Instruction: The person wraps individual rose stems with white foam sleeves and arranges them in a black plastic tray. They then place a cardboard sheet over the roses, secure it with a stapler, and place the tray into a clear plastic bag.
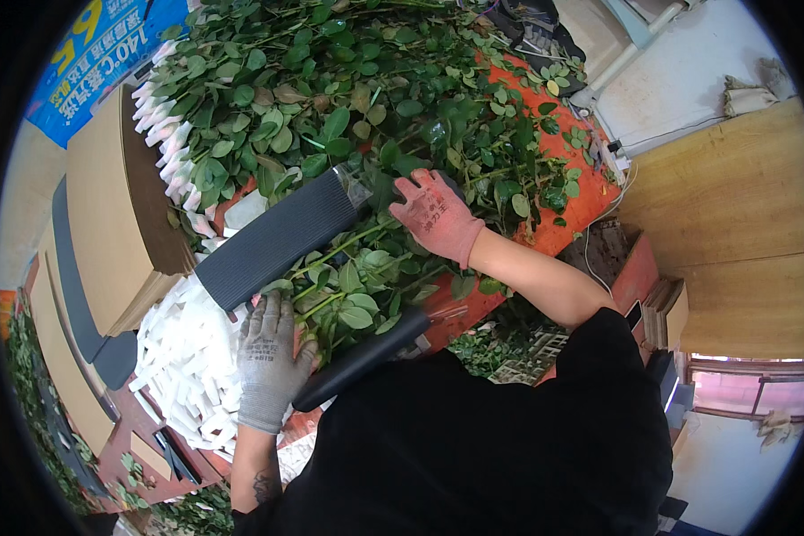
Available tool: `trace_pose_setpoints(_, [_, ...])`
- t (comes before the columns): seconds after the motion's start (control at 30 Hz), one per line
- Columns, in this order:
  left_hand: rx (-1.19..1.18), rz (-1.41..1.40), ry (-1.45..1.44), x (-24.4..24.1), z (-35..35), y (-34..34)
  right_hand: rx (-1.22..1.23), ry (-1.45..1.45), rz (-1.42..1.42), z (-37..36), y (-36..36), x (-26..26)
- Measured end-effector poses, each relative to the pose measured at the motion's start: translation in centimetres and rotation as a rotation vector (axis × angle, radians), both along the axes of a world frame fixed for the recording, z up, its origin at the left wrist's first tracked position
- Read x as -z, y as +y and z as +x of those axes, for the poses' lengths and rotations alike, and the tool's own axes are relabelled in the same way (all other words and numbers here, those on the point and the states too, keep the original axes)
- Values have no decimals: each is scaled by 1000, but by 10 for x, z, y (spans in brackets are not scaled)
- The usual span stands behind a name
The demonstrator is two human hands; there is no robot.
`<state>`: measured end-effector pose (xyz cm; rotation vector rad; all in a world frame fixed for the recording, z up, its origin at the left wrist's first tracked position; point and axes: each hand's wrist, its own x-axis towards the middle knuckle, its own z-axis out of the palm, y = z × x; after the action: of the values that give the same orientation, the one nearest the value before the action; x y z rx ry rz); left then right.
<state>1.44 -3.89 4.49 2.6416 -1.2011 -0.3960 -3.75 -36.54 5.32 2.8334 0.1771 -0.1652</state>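
Note:
My left hand (266, 365), in a grey glove, lies palm down with its thumb apart from the straight fingers. Its fingertips reach the lower end of a black corrugated sheet (278, 238), and a little pink shows beside the thumb. Leafy rose stems (338, 295) run from there up to the right, between that sheet and a smooth black curved sheet (362, 358) against my body. My right hand (435, 218), in a pink glove, is over the stems past the sheet's far end, where clear plastic (354, 186) shows. Leaves hide its fingertips, so its grip cannot be made out.
A large heap of leafy stems (335, 87) covers the red table (549, 228), with white-sleeved buds (167, 137) along its left edge. White foam pieces (187, 375) are piled left of my hand. Behind them stands a stack of brown cardboard (107, 221). A cable (596, 221) hangs at right.

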Motion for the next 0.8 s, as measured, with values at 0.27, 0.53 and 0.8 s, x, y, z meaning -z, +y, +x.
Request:
trace_pose_setpoints(0.27, [-14,4,20,2,0,1,-71,-285,-20,7,1,-21])
trace_pose_setpoints(0.53, [-13,-191,-56,-2,0,8,-126,-68,-394,27,-32,36])
trace_pose_setpoints(0.8, [21,-456,152,-9,28,44,-396,-96,561,1,63,-78])
